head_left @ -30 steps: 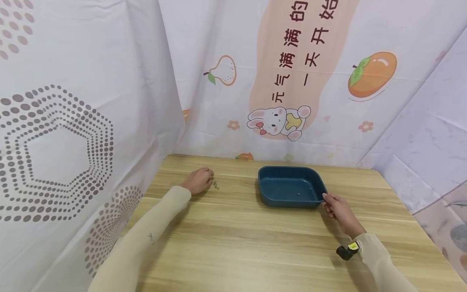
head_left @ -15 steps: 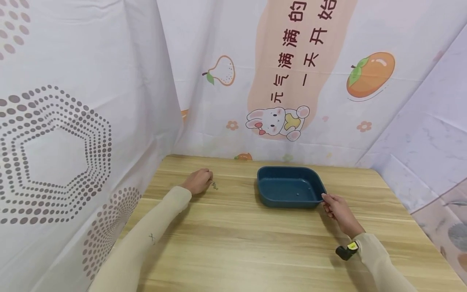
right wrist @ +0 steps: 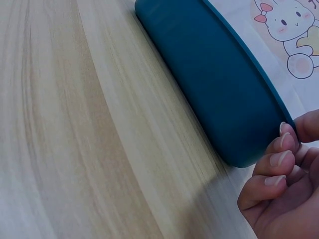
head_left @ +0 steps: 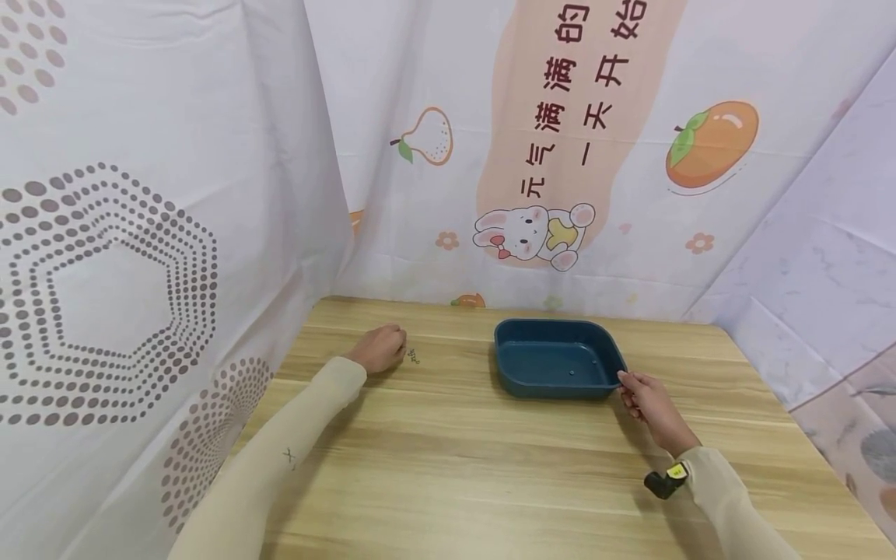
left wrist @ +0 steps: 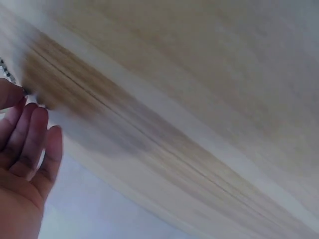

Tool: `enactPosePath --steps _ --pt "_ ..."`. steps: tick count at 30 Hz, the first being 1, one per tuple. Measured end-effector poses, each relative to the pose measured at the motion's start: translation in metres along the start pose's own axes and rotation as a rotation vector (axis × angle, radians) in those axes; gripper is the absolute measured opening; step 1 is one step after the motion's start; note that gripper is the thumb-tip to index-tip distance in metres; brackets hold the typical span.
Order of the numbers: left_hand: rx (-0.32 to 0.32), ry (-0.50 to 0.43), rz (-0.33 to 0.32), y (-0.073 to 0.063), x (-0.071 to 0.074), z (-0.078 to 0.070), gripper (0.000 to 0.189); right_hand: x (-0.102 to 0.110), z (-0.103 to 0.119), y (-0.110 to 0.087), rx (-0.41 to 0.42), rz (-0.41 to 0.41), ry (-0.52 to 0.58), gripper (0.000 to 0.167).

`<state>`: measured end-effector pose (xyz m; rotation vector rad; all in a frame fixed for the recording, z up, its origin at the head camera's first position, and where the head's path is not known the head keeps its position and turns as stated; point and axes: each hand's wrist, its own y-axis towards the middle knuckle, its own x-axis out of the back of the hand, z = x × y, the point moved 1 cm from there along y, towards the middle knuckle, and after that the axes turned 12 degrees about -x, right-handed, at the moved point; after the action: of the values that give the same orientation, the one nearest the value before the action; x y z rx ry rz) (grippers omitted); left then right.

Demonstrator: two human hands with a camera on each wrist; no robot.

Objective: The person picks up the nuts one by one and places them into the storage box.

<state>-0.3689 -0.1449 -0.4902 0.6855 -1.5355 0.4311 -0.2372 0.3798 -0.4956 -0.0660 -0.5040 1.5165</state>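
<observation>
"What's changed?"
"Little: the left hand (head_left: 379, 349) shifts slightly, fingers curled beside small dark pieces (head_left: 414, 356), centre-left, grip unclear."
"And right?"
"The right hand (head_left: 651, 404) pinches the blue tub's (head_left: 560, 390) rim, centre-right; those pieces remain outside."

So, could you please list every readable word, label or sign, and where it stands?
"元气满满的": back curtain.
"一天开始": back curtain, in the column beside it.
Yellow label on black wrist device: too small to read.
Small mark on left sleeve: unreadable.
</observation>
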Motion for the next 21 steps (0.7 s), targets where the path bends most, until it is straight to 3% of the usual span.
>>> enactPosePath --steps 10,21 --pt "0.082 -0.07 0.09 -0.0018 0.0097 -0.0036 0.008 -0.001 0.0008 -0.0022 0.007 -0.002 -0.012 0.045" --pt "0.065 -0.059 0.126 -0.003 0.0068 -0.0035 0.01 -0.003 0.0016 -0.0052 0.022 -0.006 -0.012 0.046"
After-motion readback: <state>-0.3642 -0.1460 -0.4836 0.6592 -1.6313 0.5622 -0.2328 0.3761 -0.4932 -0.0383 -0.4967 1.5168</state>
